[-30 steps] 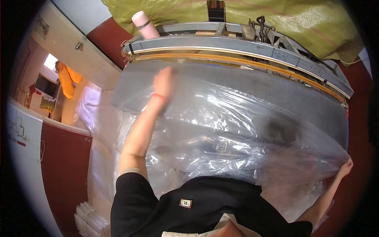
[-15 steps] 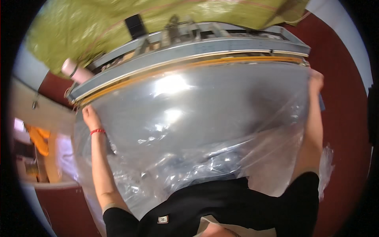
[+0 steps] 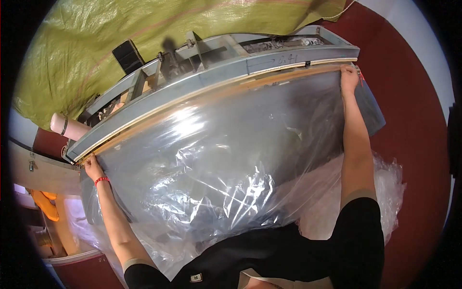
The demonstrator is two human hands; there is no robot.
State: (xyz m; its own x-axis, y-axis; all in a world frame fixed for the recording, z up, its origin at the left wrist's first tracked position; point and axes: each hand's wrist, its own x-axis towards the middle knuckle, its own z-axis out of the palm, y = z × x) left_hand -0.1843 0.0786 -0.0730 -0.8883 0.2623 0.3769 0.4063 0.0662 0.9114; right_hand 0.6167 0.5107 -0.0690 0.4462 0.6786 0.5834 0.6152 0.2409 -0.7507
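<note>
Well short of the fingers, nearest the body, is a black shirt (image 3: 274,255) with a small pale label (image 3: 196,278). Between it and the fingers spreads a clear plastic film (image 3: 226,159), creased and glossy close to the shirt, smoother toward the fingertips. Crumpled film (image 3: 385,192) bulges to the right of the right forearm, nearer than that hand's fingers. Below the left fingers, a red bracelet (image 3: 101,180) rings the wrist.

At the film's far corners, the left hand (image 3: 93,168) and the right hand (image 3: 350,79) each pinch its edge, fingers drawn together. A grey surface (image 3: 371,108) shows just to the right of the right hand. Right beyond the fingertips run an orange strip (image 3: 260,84) and a grey metal frame (image 3: 216,74). Past the left fingers juts a pink roll (image 3: 72,126); farthest from both hands hangs a yellow-green tarp (image 3: 159,21).
</note>
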